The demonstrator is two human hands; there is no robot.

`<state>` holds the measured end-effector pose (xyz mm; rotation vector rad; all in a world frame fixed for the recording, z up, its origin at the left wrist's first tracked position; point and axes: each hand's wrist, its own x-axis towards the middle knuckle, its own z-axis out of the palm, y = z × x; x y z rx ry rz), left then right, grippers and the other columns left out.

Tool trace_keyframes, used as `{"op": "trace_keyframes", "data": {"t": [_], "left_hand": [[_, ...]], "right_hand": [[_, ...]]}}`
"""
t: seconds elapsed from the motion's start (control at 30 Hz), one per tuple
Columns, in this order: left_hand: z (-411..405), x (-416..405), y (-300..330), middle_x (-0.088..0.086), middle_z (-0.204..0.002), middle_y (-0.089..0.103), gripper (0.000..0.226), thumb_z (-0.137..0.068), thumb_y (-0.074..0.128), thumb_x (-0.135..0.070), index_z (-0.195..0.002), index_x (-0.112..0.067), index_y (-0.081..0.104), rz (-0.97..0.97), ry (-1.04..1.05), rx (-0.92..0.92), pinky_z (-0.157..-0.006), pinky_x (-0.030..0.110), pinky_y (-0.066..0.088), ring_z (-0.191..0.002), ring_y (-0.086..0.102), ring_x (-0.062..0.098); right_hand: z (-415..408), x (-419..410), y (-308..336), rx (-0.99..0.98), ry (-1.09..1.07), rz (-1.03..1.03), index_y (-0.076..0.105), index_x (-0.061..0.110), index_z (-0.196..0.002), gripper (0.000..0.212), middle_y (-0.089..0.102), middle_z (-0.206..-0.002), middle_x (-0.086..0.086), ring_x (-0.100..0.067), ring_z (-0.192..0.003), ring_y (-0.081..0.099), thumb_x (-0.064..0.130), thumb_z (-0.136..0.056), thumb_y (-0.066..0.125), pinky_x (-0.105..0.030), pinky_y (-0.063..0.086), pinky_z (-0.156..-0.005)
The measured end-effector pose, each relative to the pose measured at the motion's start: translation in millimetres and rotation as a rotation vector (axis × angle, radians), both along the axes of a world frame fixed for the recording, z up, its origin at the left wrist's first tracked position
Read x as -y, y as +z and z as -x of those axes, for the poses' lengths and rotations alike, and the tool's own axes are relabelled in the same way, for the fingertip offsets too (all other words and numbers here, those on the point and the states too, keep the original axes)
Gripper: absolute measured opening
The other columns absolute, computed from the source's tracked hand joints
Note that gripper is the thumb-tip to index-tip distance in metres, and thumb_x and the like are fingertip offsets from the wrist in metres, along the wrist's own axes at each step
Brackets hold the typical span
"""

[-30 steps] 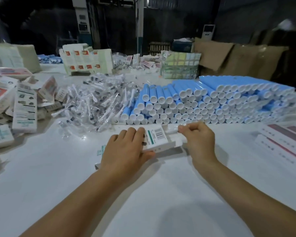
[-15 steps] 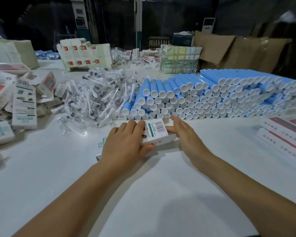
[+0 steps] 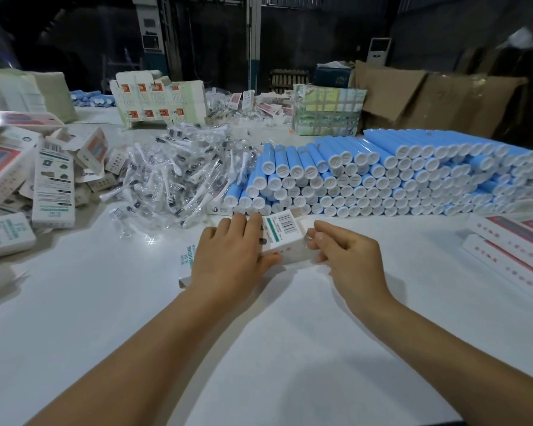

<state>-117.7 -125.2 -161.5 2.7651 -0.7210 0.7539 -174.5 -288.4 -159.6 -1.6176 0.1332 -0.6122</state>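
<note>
Packing work, from the head view: a white carton [image 3: 285,238] lies at the middle of the table [image 3: 259,348], just on the near side of the stacked blue tubes [image 3: 382,179]. The left hand [image 3: 228,256] grips it, fingers laid over the top and thumb on the near side. The right hand [image 3: 348,259] pinches the carton's right end with curled fingertips, apparently closing the end flap. Next, the flap likely needs tucking in while the left hand steadies the carton.

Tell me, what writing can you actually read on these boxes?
"15 X": teal print on the white box, near end, beside the left hand.
"ELECTRIC": teal, same spot, partly covered.
Barcode label by the right hand: digits too small.
Cartons at left: blurred.
</note>
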Motion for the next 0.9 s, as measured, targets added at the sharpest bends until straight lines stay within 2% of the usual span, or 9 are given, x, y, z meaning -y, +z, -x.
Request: {"op": "trace_keyframes", "data": {"t": [0.13, 0.3, 0.37, 0.43, 0.5, 0.57, 0.67, 0.8, 0.9], "left_hand": [[4, 4, -4, 0.012, -0.096, 0.064, 0.069, -0.07, 0.073, -0.051, -0.118, -0.003, 0.061, 0.013, -0.036, 0.109, -0.068, 0.041, 0.047, -0.083, 0.061, 0.034], [7, 7, -5, 0.009, -0.093, 0.063, 0.067, -0.071, 0.069, -0.055, -0.115, -0.005, 0.061, 0.005, -0.053, 0.16, -0.067, 0.04, 0.048, -0.079, 0.06, 0.03], [10, 8, -6, 0.008, -0.093, 0.062, 0.07, -0.071, 0.07, -0.057, -0.116, -0.005, 0.06, -0.02, -0.064, 0.166, -0.068, 0.04, 0.048, -0.08, 0.059, 0.029], [12, 10, -6, 0.008, -0.094, 0.062, 0.073, -0.07, 0.072, -0.059, -0.117, -0.005, 0.06, -0.045, -0.076, 0.172, -0.069, 0.04, 0.047, -0.08, 0.058, 0.029], [13, 10, -4, 0.009, -0.093, 0.062, 0.074, -0.069, 0.073, -0.058, -0.116, -0.004, 0.06, -0.044, -0.079, 0.167, -0.068, 0.041, 0.047, -0.08, 0.058, 0.029], [15, 10, -3, 0.01, -0.093, 0.062, 0.073, -0.068, 0.075, -0.057, -0.116, -0.002, 0.061, -0.033, -0.081, 0.166, -0.068, 0.041, 0.047, -0.079, 0.058, 0.03], [18, 10, -4, 0.01, -0.091, 0.061, 0.072, -0.07, 0.072, -0.057, -0.114, -0.001, 0.061, -0.052, -0.092, 0.201, -0.067, 0.041, 0.047, -0.078, 0.058, 0.03], [19, 10, -7, 0.009, -0.088, 0.06, 0.069, -0.071, 0.071, -0.056, -0.112, -0.001, 0.062, -0.046, -0.099, 0.215, -0.065, 0.04, 0.046, -0.076, 0.057, 0.029], [17, 11, -7, 0.008, -0.091, 0.061, 0.067, -0.072, 0.069, -0.055, -0.113, -0.003, 0.061, 0.002, -0.084, 0.195, -0.067, 0.04, 0.046, -0.079, 0.058, 0.029]], "right_hand": [[0, -2, -5, -0.055, 0.01, 0.077, 0.065, 0.021, -0.117, 0.032, 0.07, -0.081, 0.026, 0.007, -0.074, 0.063, 0.007, -0.089, 0.062, -0.016, 0.052, -0.075], [-5, 1, -2, -0.07, 0.022, 0.142, 0.039, 0.014, -0.144, 0.061, 0.068, -0.066, 0.017, 0.006, -0.062, 0.058, 0.005, -0.088, 0.062, -0.025, 0.049, -0.076], [-9, 2, -1, -0.106, 0.037, 0.131, 0.031, 0.014, -0.148, 0.068, 0.064, -0.06, 0.016, 0.005, -0.061, 0.058, 0.006, -0.088, 0.063, -0.027, 0.047, -0.076], [-10, 2, -1, -0.138, 0.03, 0.124, 0.045, 0.015, -0.14, 0.056, 0.065, -0.061, 0.014, 0.001, -0.065, 0.061, 0.009, -0.088, 0.065, -0.026, 0.047, -0.072], [-9, 1, -1, -0.132, 0.003, 0.115, 0.063, 0.016, -0.115, 0.029, 0.069, -0.067, 0.013, 0.0, -0.066, 0.064, 0.01, -0.087, 0.066, -0.019, 0.046, -0.062], [-7, 0, -3, -0.098, -0.025, 0.114, 0.066, 0.024, -0.092, 0.016, 0.07, -0.075, 0.012, 0.004, -0.065, 0.064, 0.009, -0.088, 0.064, -0.012, 0.046, -0.056], [-4, -3, -5, -0.09, -0.023, 0.139, 0.064, 0.031, -0.08, 0.026, 0.069, -0.08, 0.016, 0.004, -0.071, 0.064, 0.007, -0.091, 0.059, -0.011, 0.048, -0.061], [-3, -6, -4, -0.124, -0.002, 0.234, 0.064, 0.031, -0.079, 0.028, 0.07, -0.086, 0.012, -0.011, -0.086, 0.066, 0.008, -0.092, 0.054, -0.032, 0.053, -0.08], [-2, -5, 1, -0.075, -0.001, 0.293, 0.065, 0.036, -0.08, 0.029, 0.067, -0.09, 0.014, -0.011, -0.086, 0.065, 0.01, -0.091, 0.059, -0.036, 0.054, -0.083]]}}
